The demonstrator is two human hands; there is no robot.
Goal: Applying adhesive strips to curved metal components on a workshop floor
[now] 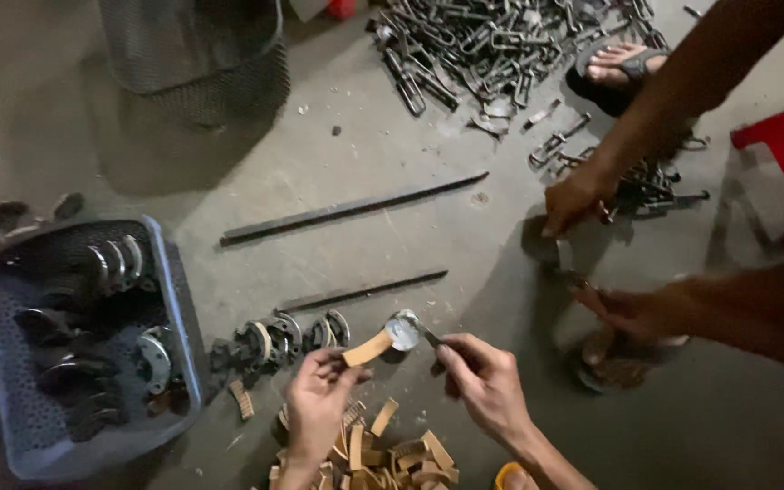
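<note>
Hands (pixel 319 399) pinching tan strip (pixel 367 348)

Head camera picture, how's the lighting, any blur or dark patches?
Head view: dim, soft light overall; the blue basket at left sits in murky shadow; the left hand and right hand are fairly sharp; a small glare shows on the round metal piece.

Over a concrete floor (pixel 392 263), the left hand (pixel 318 399) pinches a tan curved strip (pixel 367 348) while the right hand (pixel 485 379) holds a thin tool (pixel 428 336) to a small round tin (pixel 402 332), above a heap of strips (pixel 383 454).
</note>
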